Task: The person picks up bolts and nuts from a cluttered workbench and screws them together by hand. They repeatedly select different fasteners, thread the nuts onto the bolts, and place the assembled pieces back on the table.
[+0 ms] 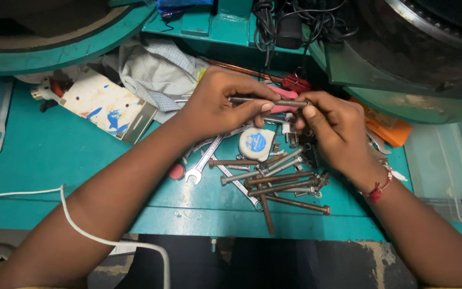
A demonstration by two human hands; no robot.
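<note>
left hand (217, 104) and right hand (335, 128) both pinching one long bolt (268, 101) between fingertips, bolt pile (282, 184) and wrench (204, 160) underneath on teal bench (44, 160)

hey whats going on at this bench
A person holds a long bolt level between both hands above a teal workbench. The left hand grips the shank, and the right hand pinches the bolt's other end with its fingertips. Just below lies a pile of bolts, with a spanner and a small tape measure beside it. A crumpled cloth and a paint-smeared plate sit further back.
</note>
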